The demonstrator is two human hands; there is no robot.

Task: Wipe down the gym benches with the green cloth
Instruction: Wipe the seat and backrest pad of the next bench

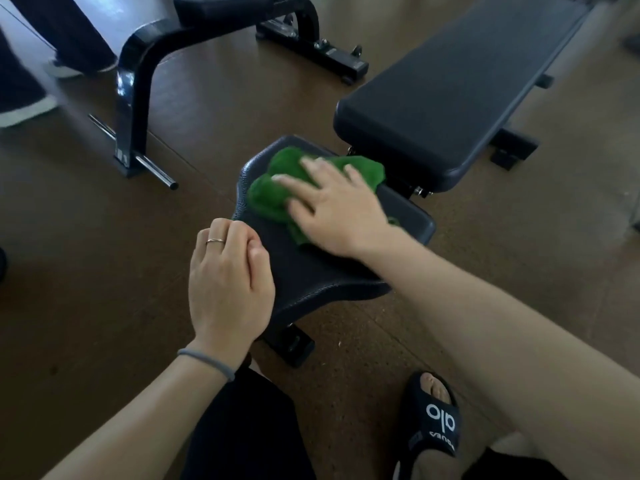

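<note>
We see the right hand [337, 211] pressing flat, fingers spread, on the crumpled green cloth [277, 188] atop the black seat pad [311, 271]. The left hand [228, 282] rests at the pad's near-left edge, fingers curled, apparently gripping it.

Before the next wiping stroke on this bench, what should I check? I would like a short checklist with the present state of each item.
1. Green cloth lies on the seat pad: ok.
2. Right hand presses flat on the cloth, fingers spread: ok.
3. Left hand rests at the pad's near left edge, away from the cloth: ok.
4. Cloth is spread flat for good contact: not ok, it is bunched.
5. Long back pad has nothing lying on it: ok.
6. Seat pad already clean where wiped: cannot tell.
</note>
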